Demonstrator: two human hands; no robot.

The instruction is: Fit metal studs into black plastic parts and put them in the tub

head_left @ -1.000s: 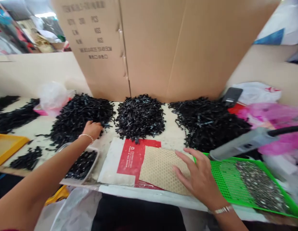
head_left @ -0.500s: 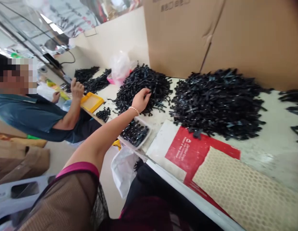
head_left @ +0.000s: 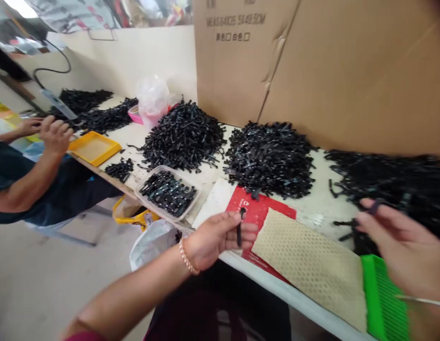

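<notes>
Brown corrugated cardboard [head_left: 347,71], creased and printed, stands as a tall, flat backdrop behind your pale, smooth table [head_left: 211,179]. At your left, a co-worker in a dark top sits along the same edge. Three large loose heaps of black strips are noted nearest you: a left heap [head_left: 184,137], a middle heap [head_left: 271,158] and a right heap [head_left: 393,184], all tangled and matte with small glints. Before you lies a cream pad [head_left: 312,260] with a dimpled, honeycomb-like surface, partly over a red and white sheet [head_left: 248,201]. Beside the pad is a ribbed green plastic basket [head_left: 372,293]. The clear plastic tub [head_left: 156,210] holds strips laid roughly side by side; judged by bulk, far more lie loose in the heaps than in it. Your hands are well apart. Your left hand [head_left: 209,241] pinches one slim, round-ended black strip [head_left: 238,232] above the sheet. Your right hand [head_left: 408,246], near the right heap, has thumb and forefinger close around something dark; whether they grip it cannot be told.
</notes>
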